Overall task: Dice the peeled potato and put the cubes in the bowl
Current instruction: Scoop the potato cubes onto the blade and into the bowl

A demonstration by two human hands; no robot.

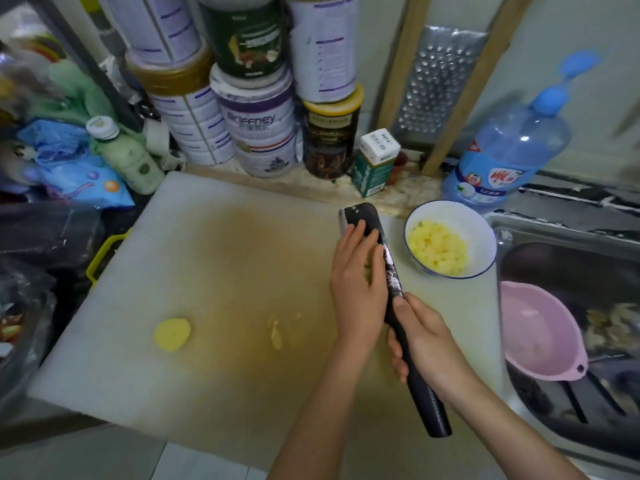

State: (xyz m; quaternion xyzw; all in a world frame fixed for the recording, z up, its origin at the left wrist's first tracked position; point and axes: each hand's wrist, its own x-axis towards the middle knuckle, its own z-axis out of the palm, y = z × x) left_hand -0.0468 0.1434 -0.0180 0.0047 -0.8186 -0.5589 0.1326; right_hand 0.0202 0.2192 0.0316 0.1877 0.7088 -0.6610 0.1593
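On the left part of the cutting board I see a round yellow potato piece lying alone, well apart from both hands. Further right, a few small potato scraps sit near my left wrist. My left hand is flat, fingers straight and together, pressed against the broad side of the knife. A little yellow potato shows between the palm and the blade, but I cannot tell how much is there. My right hand is wrapped tight around the knife's dark handle, with the blade pointing toward the far edge. Just right of the blade tip stands the white bowl, on the board's far right corner, holding a heap of potato cubes. At the far right, a pink colander rests in the sink.
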